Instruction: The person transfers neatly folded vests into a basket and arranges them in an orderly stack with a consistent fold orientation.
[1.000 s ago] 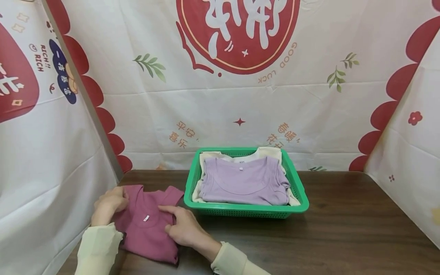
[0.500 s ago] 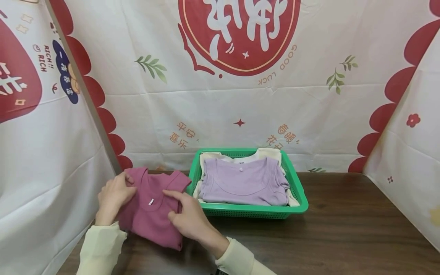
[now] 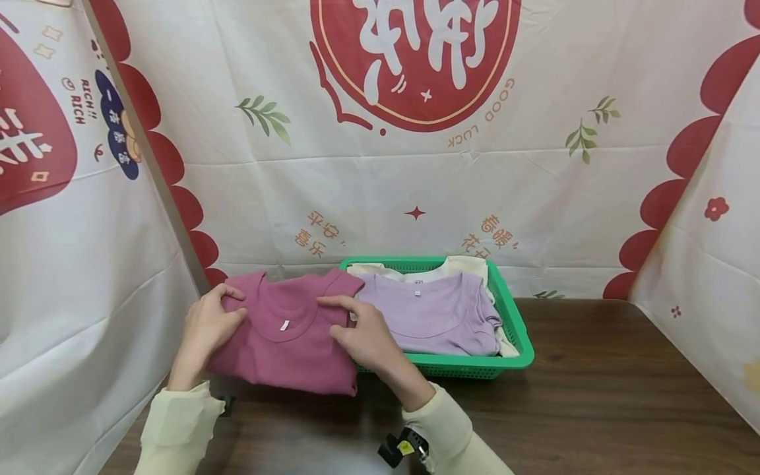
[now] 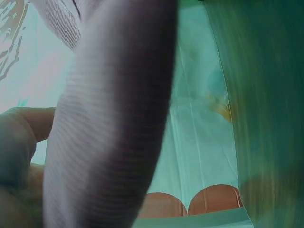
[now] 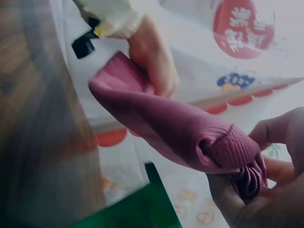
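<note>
A folded dark pink top (image 3: 291, 356) with a small white neck label is held up off the table between both hands. My left hand (image 3: 204, 330) grips its left side, thumb and fingers on the edge. On the other side my right hand (image 3: 371, 336) pinches the right edge; in the right wrist view that hand (image 5: 266, 190) has its fingers and thumb around the folded ribbed layers. The top's right shoulder overlaps the left side of a green basket (image 3: 522, 330). Inside the basket lies a folded lilac top (image 3: 427, 316), over cream cloth (image 3: 457, 264).
Beneath is a dark brown wooden table (image 3: 594, 382). A white printed cloth (image 3: 380, 185) hangs behind it, and similar cloths hang at the left and right sides. A small black device (image 3: 404, 445) is strapped at the right wrist.
The pink top has risen from the table and moved right, to the basket's left side. Both hands have gone up and rightward with it. The basket stays where it was.
</note>
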Tool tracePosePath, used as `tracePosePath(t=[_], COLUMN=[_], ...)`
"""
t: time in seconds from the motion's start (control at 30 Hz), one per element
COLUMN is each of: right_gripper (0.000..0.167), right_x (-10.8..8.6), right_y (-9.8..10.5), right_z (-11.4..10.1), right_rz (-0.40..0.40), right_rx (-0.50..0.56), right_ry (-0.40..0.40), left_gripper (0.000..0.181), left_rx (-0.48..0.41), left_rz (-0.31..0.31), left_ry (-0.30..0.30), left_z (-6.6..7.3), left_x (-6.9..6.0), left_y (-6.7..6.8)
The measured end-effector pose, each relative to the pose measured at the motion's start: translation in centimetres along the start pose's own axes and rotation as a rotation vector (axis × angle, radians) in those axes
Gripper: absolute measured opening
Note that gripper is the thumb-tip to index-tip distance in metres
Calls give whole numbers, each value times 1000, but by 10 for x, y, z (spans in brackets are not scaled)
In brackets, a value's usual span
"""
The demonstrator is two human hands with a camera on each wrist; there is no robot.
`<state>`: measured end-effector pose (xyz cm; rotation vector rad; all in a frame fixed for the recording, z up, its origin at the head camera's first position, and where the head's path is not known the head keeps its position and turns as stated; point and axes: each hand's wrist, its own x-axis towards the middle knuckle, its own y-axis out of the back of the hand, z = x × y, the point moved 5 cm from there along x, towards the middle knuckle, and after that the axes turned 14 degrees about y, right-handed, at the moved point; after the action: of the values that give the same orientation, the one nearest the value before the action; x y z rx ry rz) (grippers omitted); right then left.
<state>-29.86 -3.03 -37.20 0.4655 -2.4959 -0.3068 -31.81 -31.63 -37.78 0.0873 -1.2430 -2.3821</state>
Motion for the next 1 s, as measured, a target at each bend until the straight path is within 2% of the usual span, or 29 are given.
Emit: tracePosePath(t=[0.23, 0.43, 0.57, 0.73, 0.87, 1.0], right_gripper=[50, 49, 47, 45, 46, 46], right_x=[5, 7, 7, 6, 5, 4], right_y=[23, 44, 60, 81, 96, 109], right_z=[6, 9, 10, 14, 16, 19], right_rz=[-18, -45, -80, -89, -65, -22], right_rx=[21, 53, 14, -6, -23, -42], right_ry=[-59, -117, -93, -85, -74, -84], left_gripper=[33, 40, 41, 40, 41, 44], left_rx=[-15, -86, -139, -199, -248, -296], left_rz=[-17, -90, -136, -151, -158, -172], left_ry=[-29, -42, -40, -47, -49, -87], left_z=[12, 21, 28, 38, 45, 53], left_x=[-2, -5, -12, -20, -24, -26], left_y=[0, -1, -2, -5, -8, -12])
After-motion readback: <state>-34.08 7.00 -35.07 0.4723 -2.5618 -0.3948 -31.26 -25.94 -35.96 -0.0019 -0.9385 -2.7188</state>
